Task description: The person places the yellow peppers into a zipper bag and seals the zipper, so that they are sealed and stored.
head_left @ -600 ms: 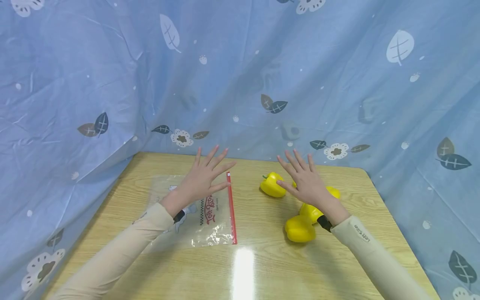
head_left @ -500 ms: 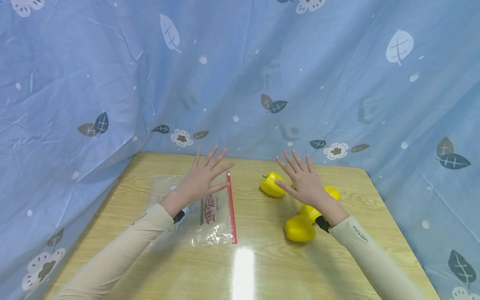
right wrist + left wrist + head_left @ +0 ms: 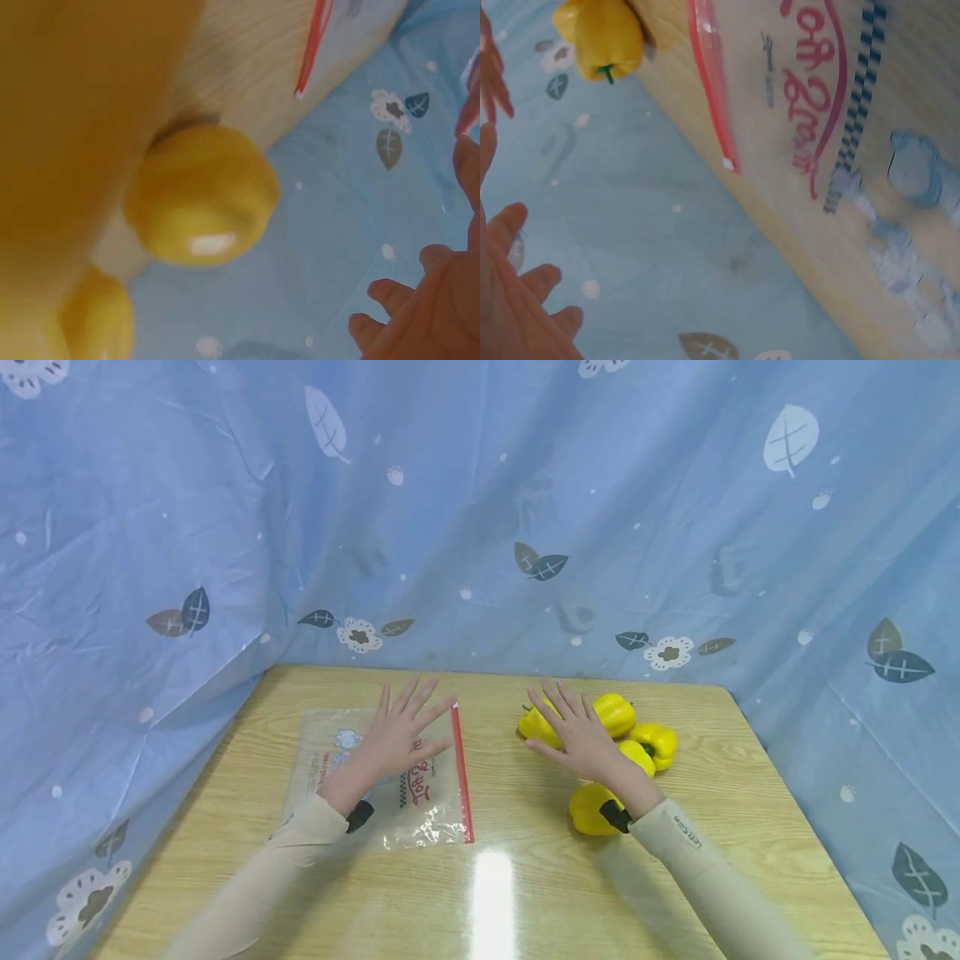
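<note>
My left hand (image 3: pixel 392 739), fingers spread and straight, hovers over a clear zip bag (image 3: pixel 322 777) with a red slider edge and printed lettering. Nothing is in that hand. My right hand (image 3: pixel 585 739), likewise spread and holding nothing, hangs above several yellow bell peppers, partly covering a few of them. One pepper (image 3: pixel 657 745) lies to its right, another (image 3: pixel 615 714) behind it, and a nearer pepper (image 3: pixel 592 810) sits below the wrist. In the right wrist view a pepper (image 3: pixel 202 196) shows close up, beside a large blurred yellow surface at left.
Everything lies on a light wooden table (image 3: pixel 540 893), which carries a bright reflection near its front. A blue curtain (image 3: pixel 465 510) printed with leaves and flowers stands along the back and both sides. Black bands circle both wrists.
Both hands have come slightly nearer the person, and the right one has also shifted left, uncovering more of the peppers behind and to its right. The head view has tilted a little.
</note>
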